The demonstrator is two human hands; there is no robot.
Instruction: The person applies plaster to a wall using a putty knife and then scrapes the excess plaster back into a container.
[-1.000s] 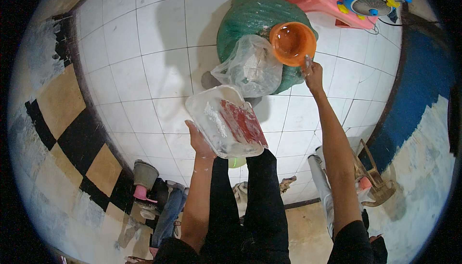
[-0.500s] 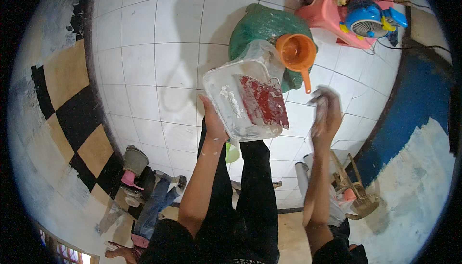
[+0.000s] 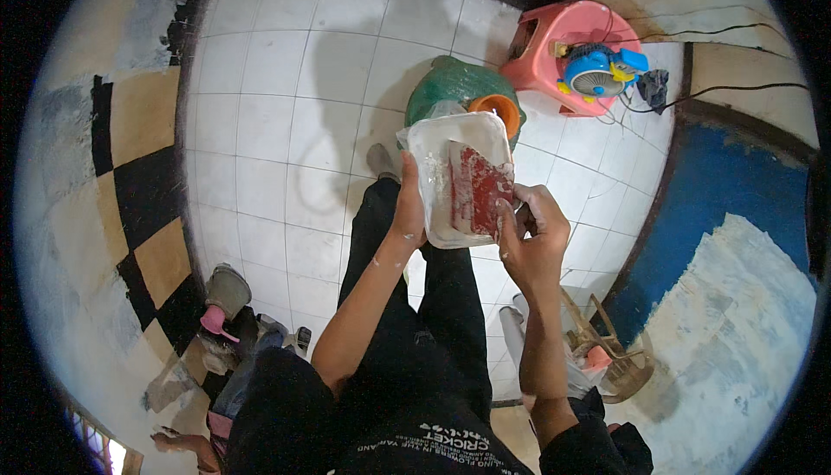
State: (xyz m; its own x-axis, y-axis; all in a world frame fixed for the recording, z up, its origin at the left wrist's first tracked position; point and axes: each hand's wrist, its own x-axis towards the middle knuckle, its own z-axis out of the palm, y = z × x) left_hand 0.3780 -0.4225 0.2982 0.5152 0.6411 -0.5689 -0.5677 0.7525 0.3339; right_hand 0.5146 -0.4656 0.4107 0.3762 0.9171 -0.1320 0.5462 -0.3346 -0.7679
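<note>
A white rectangular plastic tub (image 3: pixel 440 182), its inside smeared with white paste, is in front of me above the floor. My left hand (image 3: pixel 410 207) grips its left side, with the thumb along the rim. In the tub lies a flat red putty scraper (image 3: pixel 481 189) streaked with white paste. My right hand (image 3: pixel 534 237) pinches the right edge of this scraper between thumb and fingers. White smears show on both my hands.
Beyond the tub are a green sack (image 3: pixel 433 87) and an orange dipper (image 3: pixel 512 112). A pink stool (image 3: pixel 530 64) bears a small blue fan (image 3: pixel 595 81) with trailing cords. At lower left are a grey bucket (image 3: pixel 227 287) and another person's hand (image 3: pixel 177 442); a wooden chair (image 3: pixel 630 375) stands at lower right.
My right hand has come left from beside the tub and taken hold of the red scraper. The tub now sits straighter, and my view has shifted.
</note>
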